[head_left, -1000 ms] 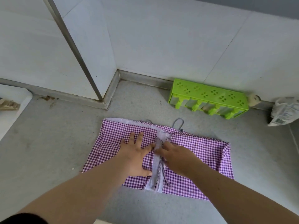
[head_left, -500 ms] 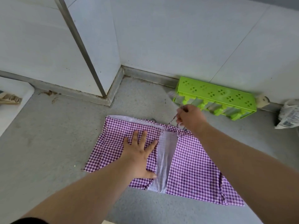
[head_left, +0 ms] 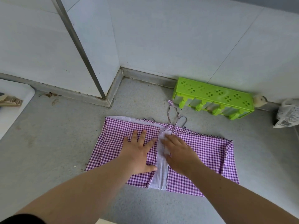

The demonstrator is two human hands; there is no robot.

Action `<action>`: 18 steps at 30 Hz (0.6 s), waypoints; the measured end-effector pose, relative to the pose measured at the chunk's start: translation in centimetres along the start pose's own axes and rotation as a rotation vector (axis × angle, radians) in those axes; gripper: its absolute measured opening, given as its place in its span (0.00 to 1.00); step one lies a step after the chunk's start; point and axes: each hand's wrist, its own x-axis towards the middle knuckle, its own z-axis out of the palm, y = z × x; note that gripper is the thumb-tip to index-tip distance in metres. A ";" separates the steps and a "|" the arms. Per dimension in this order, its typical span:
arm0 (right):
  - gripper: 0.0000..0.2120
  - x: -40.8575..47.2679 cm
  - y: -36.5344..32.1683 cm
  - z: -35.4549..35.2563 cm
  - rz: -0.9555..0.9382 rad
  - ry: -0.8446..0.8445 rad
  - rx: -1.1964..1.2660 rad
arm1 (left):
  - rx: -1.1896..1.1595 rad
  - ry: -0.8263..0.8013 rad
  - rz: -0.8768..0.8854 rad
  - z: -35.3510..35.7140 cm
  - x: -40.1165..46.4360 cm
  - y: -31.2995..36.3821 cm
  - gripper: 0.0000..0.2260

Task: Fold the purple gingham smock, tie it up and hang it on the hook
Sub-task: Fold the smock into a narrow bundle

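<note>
The smock (head_left: 208, 152) lies flat on the floor (head_left: 48, 151) under both palms, its two sides folded in toward a pale middle strip (head_left: 160, 173). Its ties (head_left: 174, 113) trail loose beyond the fingertips, toward the green rack (head_left: 213, 96) at the wall. So the folding looks only partly done; tying and hanging remain, and no hook is in view. The left hand (head_left: 139, 152) presses flat, fingers spread and straight, gripping nothing. The right hand (head_left: 179, 154) rests on the strip, fingers reaching forward; whether they pinch anything, I cannot tell.
</note>
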 end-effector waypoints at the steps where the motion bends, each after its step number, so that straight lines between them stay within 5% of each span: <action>1: 0.31 0.1 0.1 0.1 0.011 0.000 0.003 | -0.013 0.025 0.012 0.2 -0.3 -0.4 0.53; 6: 0.34 1.8 -0.1 0.1 0.109 0.020 0.083 | 0.035 0.214 0.230 1.8 -2.6 -2.6 0.44; 9: 0.26 0.8 -1.4 -0.1 0.134 0.152 0.019 | 0.053 0.198 0.298 2.9 -3.4 -3.0 0.42; 11: 0.18 -1.0 -3.0 0.0 -0.070 0.207 -0.052 | 0.055 0.177 0.277 3.6 -3.7 -3.3 0.45; 15: 0.13 -3.6 -5.0 1.3 -0.605 0.051 -0.201 | 0.148 0.156 0.368 4.3 -4.2 -4.8 0.47; 18: 0.15 -3.8 -5.2 2.3 -0.732 -0.012 -0.326 | 0.195 0.137 0.405 4.5 -4.9 -5.1 0.43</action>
